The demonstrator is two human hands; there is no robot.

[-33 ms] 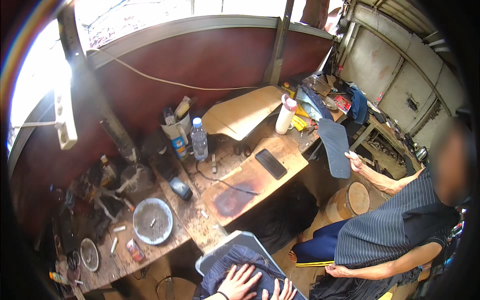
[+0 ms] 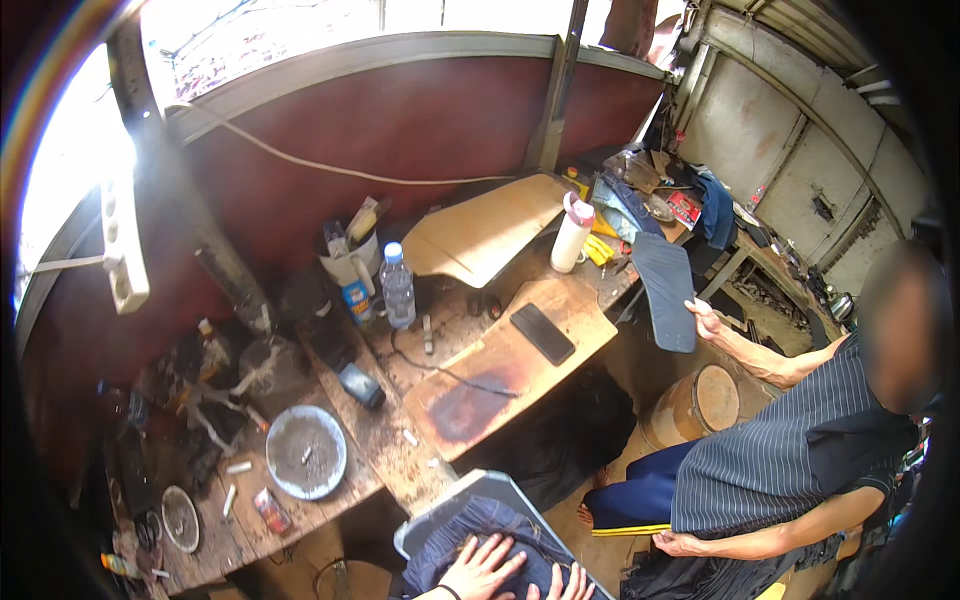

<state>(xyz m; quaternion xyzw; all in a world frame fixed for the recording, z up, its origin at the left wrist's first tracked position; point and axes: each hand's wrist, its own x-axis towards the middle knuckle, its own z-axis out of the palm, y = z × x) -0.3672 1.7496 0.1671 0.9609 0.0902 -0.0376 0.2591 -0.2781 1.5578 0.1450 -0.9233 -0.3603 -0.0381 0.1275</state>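
Note:
Dark blue denim [image 2: 490,516] lies bunched at the lower middle, on or in a grey, pale-edged tub or board [image 2: 408,538]; which of these it is I cannot tell. My left hand [image 2: 486,568] rests on the cloth with its fingers spread, a dark band around the wrist. Just right of it, my right hand [image 2: 562,584] also lies on the denim, fingers apart, partly cut off by the lower edge. Neither hand grips anything visible.
A person at right holds a dark flat panel [image 2: 665,295]. The workbench carries a blue-rimmed ash bowl [image 2: 338,465], water bottle [image 2: 398,290], black phone [image 2: 542,333], white flask [image 2: 570,240] and scorched board [image 2: 590,325]. A round drum [image 2: 705,400] stands beside the person.
The view has shifted very slightly. Both hands stay on the denim in nearly the same place; the other person's panel has moved a touch to the left.

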